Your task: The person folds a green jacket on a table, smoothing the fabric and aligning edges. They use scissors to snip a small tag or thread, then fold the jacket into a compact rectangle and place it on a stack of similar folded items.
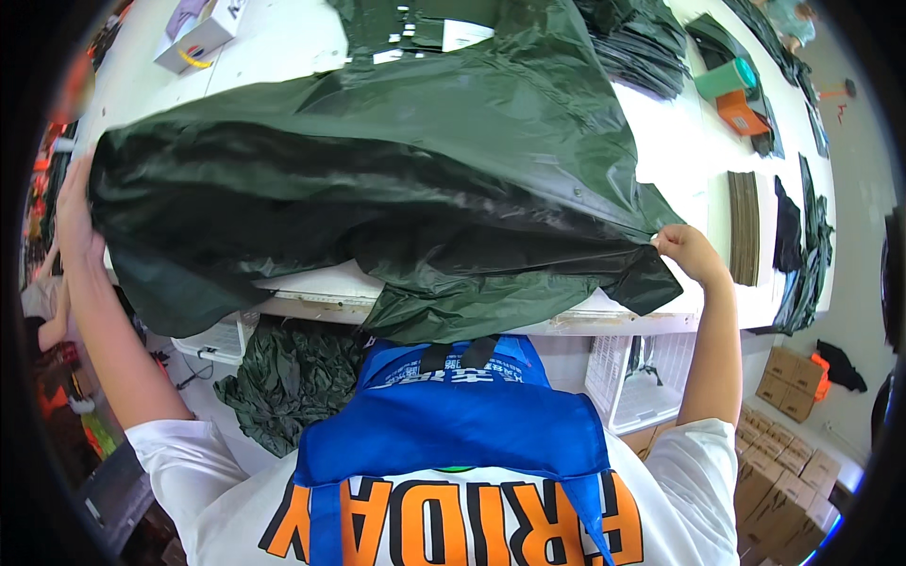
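Observation:
A large sheet of thin, shiny dark green fabric [491, 123] spreads over the white table, its near part lifted and hanging in folds past the front edge. My left hand [77, 212] is at the sheet's far left end, gripping its edge, with the fingertips partly hidden behind the cloth. On the right, my right hand [687, 253] pinches a gathered corner between thumb and fingers. Between the two hands the fabric is stretched wide, with a dark fold running across it.
A stack of folded dark green pieces [637, 47] lies at the back. To the right are a green roll [727, 79], an orange box [742, 113] and a brown cardboard stack [744, 226]. Crumpled green fabric [288, 382] hangs below the table [651, 319]. Cartons [791, 382] stand on the floor.

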Demonstrator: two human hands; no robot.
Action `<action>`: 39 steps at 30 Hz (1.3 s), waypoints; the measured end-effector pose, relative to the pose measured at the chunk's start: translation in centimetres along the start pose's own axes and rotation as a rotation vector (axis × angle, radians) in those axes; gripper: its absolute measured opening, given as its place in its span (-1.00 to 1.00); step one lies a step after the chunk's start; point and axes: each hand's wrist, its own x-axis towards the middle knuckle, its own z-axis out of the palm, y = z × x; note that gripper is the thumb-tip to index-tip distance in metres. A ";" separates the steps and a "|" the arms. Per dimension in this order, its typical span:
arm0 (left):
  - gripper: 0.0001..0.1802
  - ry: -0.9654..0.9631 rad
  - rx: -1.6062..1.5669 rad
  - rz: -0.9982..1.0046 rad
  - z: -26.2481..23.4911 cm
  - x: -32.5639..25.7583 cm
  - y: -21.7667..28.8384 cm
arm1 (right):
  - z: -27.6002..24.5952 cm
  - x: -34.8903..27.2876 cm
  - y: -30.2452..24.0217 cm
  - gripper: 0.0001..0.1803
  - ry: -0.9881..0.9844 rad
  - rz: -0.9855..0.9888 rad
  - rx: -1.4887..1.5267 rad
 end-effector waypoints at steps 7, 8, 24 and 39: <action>-0.59 0.057 1.641 -0.214 -2.5 1.3 -14.8 | 4.3 -2.6 -5.2 -0.73 0.175 -0.090 -0.029; -0.46 0.244 1.684 -0.059 1.3 -0.8 -14.7 | 4.7 -2.5 -6.8 -0.73 0.238 -0.113 -0.013; -0.90 -0.804 0.658 0.470 41.9 -15.4 -18.6 | 9.1 7.9 -2.7 -0.85 -0.004 -0.233 0.180; -0.89 -0.934 0.793 0.121 43.0 -13.7 -21.5 | 8.0 10.7 -2.8 -0.82 -0.140 -0.006 0.243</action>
